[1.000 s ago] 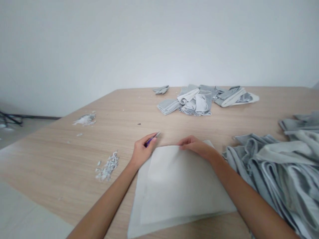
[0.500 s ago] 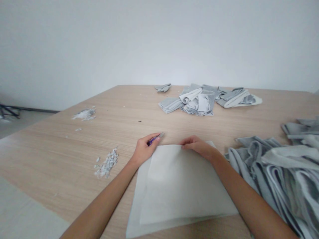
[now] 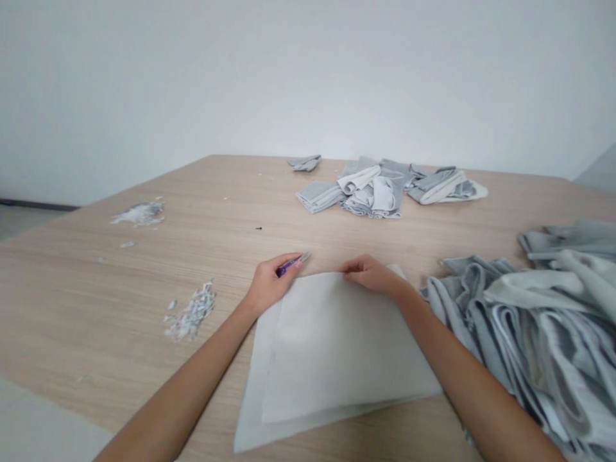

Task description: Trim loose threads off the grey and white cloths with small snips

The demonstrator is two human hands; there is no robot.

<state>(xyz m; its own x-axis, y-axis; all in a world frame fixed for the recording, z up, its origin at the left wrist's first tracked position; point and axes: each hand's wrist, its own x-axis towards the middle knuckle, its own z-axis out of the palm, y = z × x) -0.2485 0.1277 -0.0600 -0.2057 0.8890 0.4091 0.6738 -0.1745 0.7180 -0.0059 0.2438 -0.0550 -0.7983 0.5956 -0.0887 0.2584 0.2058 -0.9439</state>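
Note:
My left hand (image 3: 272, 280) is closed around small purple-handled thread snips (image 3: 290, 264), whose metal tips point up and to the right. It rests by the top left corner of a pale layered cloth (image 3: 346, 346) lying flat before me. The fingers of my right hand (image 3: 368, 273) pinch the top edge of this cloth. A second, slightly larger layer shows beneath it along the left and bottom sides.
Many folded grey and white cloths (image 3: 539, 333) are heaped at the right. More cloths (image 3: 370, 189) lie at the back. Scraps form one pile (image 3: 192, 312) left of my arm and another (image 3: 139, 213) farther off. A small dark object (image 3: 258, 228) lies mid-table.
The camera view has turned slightly to the right, so everything sits a little farther left. Both hands keep the same hold on the snips and the cloth.

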